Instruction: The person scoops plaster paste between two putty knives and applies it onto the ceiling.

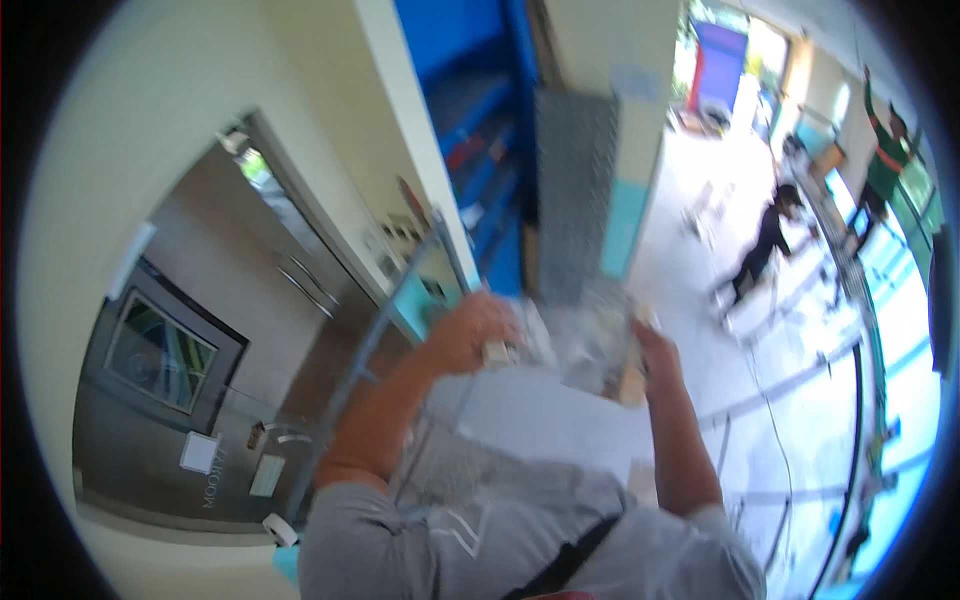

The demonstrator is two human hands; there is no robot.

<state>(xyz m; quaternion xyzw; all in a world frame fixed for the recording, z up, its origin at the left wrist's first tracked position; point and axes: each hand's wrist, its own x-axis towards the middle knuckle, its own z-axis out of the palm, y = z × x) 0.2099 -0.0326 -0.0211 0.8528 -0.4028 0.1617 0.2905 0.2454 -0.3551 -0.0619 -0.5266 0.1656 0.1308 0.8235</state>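
Both arms are raised in front of my chest with the hands apart. My left hand (472,332) has its fingers curled round a small whitish thing (534,336), whose kind is lost in the blur. On the other side, my right hand (657,352) grips a tan, board-like piece (630,382) by its edge. Between the hands, against that piece, shows a greyish, partly see-through thing (595,342) that looks like crumpled plastic. Motion smears its outline, and I cannot tell whether it joins what my left hand holds.
A grey metal rail (375,335) runs close by my left arm, before a glass door (270,300). Ahead stand blue shelves (475,130) and a grey textured panel (575,190). At right, people (768,245) work beside railings; a cable (772,420) crosses the floor.
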